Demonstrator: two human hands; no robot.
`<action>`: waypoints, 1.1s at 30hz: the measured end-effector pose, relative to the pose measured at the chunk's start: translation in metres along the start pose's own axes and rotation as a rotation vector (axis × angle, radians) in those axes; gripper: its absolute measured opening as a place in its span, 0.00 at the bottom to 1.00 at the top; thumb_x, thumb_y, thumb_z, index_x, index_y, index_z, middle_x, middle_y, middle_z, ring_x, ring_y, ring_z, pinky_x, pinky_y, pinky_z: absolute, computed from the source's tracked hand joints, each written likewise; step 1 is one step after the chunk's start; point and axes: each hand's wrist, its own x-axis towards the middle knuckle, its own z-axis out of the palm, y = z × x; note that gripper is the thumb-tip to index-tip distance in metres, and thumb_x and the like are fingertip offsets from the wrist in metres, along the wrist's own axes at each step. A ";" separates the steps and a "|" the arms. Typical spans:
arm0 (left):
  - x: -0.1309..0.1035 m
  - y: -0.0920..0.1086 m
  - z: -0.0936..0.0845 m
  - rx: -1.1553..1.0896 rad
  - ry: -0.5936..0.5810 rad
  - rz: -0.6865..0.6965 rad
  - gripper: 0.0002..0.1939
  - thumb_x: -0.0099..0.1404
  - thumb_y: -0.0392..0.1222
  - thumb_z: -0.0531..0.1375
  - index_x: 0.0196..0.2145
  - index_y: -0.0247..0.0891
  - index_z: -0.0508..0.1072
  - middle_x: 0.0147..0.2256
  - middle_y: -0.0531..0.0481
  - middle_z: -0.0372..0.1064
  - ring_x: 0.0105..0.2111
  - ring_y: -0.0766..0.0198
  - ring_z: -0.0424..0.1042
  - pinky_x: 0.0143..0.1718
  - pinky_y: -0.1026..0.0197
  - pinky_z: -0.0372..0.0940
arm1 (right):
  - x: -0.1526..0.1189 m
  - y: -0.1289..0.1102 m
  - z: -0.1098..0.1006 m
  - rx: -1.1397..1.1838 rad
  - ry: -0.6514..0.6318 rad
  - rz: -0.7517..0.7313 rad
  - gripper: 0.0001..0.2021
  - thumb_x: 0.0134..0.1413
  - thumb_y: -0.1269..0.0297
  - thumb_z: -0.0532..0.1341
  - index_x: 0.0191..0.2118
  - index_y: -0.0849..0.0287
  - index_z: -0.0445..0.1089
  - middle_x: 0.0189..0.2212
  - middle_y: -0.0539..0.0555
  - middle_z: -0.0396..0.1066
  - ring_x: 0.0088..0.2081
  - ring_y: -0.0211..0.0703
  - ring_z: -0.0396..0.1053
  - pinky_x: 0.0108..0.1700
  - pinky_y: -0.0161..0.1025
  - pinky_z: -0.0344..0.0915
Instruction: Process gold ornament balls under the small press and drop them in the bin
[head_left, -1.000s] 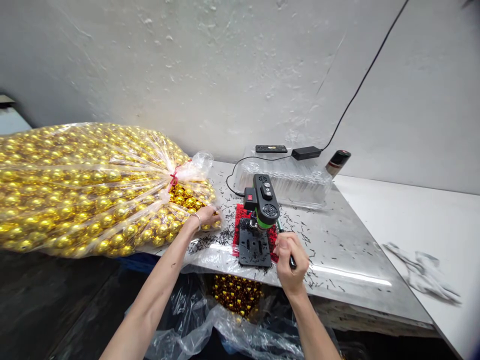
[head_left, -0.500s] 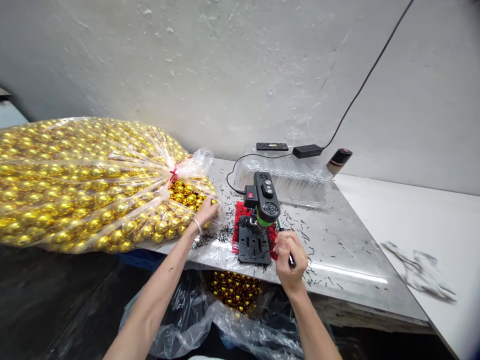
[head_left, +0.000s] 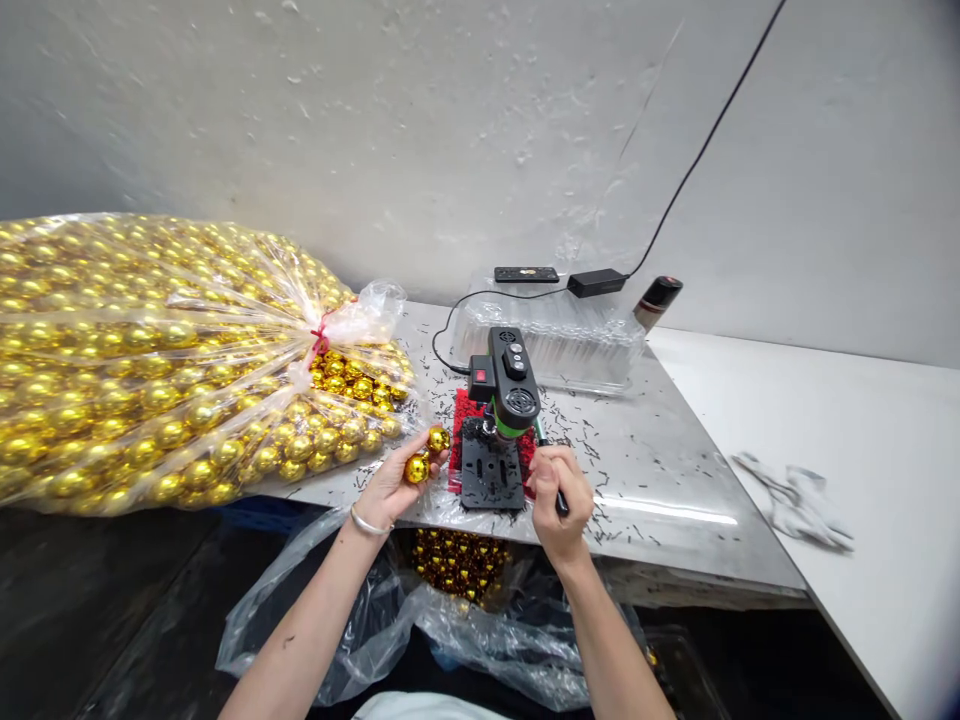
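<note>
Two shiny gold balls [head_left: 417, 468] rest in my left hand [head_left: 391, 478], its fingers curled round them just left of the press. My right hand [head_left: 561, 500] is wrapped round the black grip of a lever [head_left: 562, 502] on the press's right side. Between the hands stands a small black bench press [head_left: 513, 385] with a green ring and a slotted black base plate [head_left: 491, 470]. Under it lies a red mat [head_left: 455, 470]. To the left is a big clear plastic bag [head_left: 172, 370] full of gold balls, tied with red string and torn open near the knot.
Black slivers litter the metal table [head_left: 645, 470]. Behind the press, a clear plastic tray [head_left: 547, 345] carries a power adapter [head_left: 598, 283] and a remote [head_left: 526, 274]. A dark-capped can [head_left: 658, 300] and white gloves [head_left: 799, 500] are to the right. Below the table edge, an open plastic bag [head_left: 480, 640] holds gold balls.
My left hand has come out of the torn bag and moved right toward the press, now with two gold balls in it. My right hand keeps its hold on the lever. The view has shifted slightly.
</note>
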 end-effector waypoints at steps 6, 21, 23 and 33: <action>0.011 -0.031 0.012 0.138 0.020 -0.023 0.12 0.57 0.34 0.64 0.41 0.33 0.75 0.37 0.44 0.76 0.31 0.66 0.75 0.23 0.72 0.65 | 0.001 -0.001 -0.001 -0.029 -0.013 -0.003 0.13 0.59 0.77 0.50 0.25 0.58 0.58 0.25 0.51 0.62 0.28 0.36 0.62 0.29 0.36 0.59; 0.031 -0.057 0.029 1.337 0.064 0.516 0.19 0.56 0.42 0.64 0.46 0.40 0.74 0.41 0.49 0.77 0.40 0.58 0.75 0.45 0.58 0.66 | 0.003 -0.005 -0.003 -0.033 -0.026 0.002 0.14 0.59 0.76 0.50 0.23 0.57 0.58 0.22 0.50 0.61 0.29 0.38 0.63 0.30 0.36 0.60; 0.029 -0.055 0.031 1.399 0.080 0.515 0.20 0.57 0.44 0.64 0.48 0.41 0.74 0.40 0.49 0.77 0.40 0.58 0.75 0.44 0.59 0.66 | 0.003 -0.004 -0.003 -0.032 -0.026 -0.007 0.14 0.59 0.76 0.50 0.24 0.57 0.58 0.22 0.50 0.61 0.29 0.38 0.63 0.30 0.36 0.60; 0.029 -0.056 0.040 1.634 0.078 0.503 0.22 0.58 0.46 0.64 0.51 0.41 0.73 0.38 0.47 0.77 0.38 0.57 0.74 0.41 0.61 0.63 | -0.001 -0.003 -0.003 -0.033 -0.029 0.018 0.13 0.59 0.76 0.50 0.25 0.57 0.60 0.23 0.51 0.62 0.29 0.39 0.64 0.30 0.37 0.61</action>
